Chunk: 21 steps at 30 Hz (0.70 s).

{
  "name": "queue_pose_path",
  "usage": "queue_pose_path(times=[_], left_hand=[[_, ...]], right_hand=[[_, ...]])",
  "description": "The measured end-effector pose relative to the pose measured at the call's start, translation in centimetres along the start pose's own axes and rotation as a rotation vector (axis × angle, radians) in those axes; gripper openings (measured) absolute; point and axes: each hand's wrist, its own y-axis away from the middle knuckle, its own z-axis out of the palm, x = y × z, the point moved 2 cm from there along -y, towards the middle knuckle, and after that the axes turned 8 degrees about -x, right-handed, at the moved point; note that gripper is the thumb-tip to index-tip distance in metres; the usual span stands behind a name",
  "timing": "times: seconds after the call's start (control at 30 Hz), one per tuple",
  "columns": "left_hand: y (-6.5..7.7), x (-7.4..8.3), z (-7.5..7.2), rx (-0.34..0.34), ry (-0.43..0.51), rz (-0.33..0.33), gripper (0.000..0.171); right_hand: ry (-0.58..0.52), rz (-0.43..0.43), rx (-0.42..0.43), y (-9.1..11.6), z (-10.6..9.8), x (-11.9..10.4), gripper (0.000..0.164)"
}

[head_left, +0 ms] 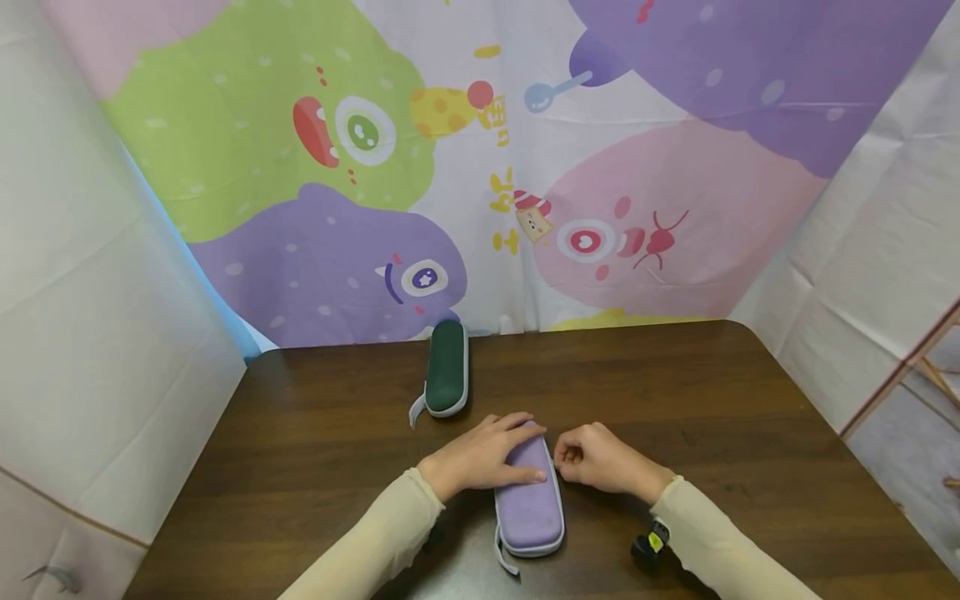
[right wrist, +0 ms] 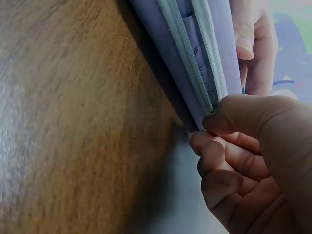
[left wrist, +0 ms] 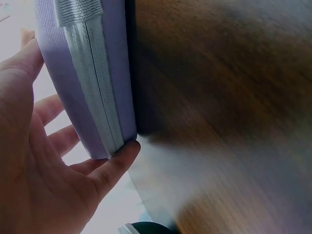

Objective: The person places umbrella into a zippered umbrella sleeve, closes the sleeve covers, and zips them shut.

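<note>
A purple zippered case (head_left: 529, 512) lies lengthwise on the table, a pale strap (head_left: 505, 552) at its near end. My left hand (head_left: 487, 454) holds it from the left, thumb on the lid and a fingertip bent around the far end. On that left side the zipper (left wrist: 97, 83) is closed. Along the right side the pale zipper (right wrist: 187, 53) is parted, and purple lining shows inside. My right hand (head_left: 603, 458) pinches at the far end of this gap with thumb and forefinger; the zipper pull is hidden between them.
A dark green zippered case (head_left: 447, 367) with a grey strap lies beyond my left hand, near the back edge of the wooden table (head_left: 712, 400). A cartoon-printed cloth (head_left: 495, 292) hangs behind the table. A black wrist device (head_left: 649, 543) is strapped at my right cuff.
</note>
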Motion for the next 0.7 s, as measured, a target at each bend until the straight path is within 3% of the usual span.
queue_pose_path(times=[0.7], left_hand=[[0.01, -0.03, -0.06, -0.014, 0.021, -0.014, 0.074]], right_hand=[[-0.003, -0.008, 0.011, 0.25, 0.65, -0.29, 0.019]])
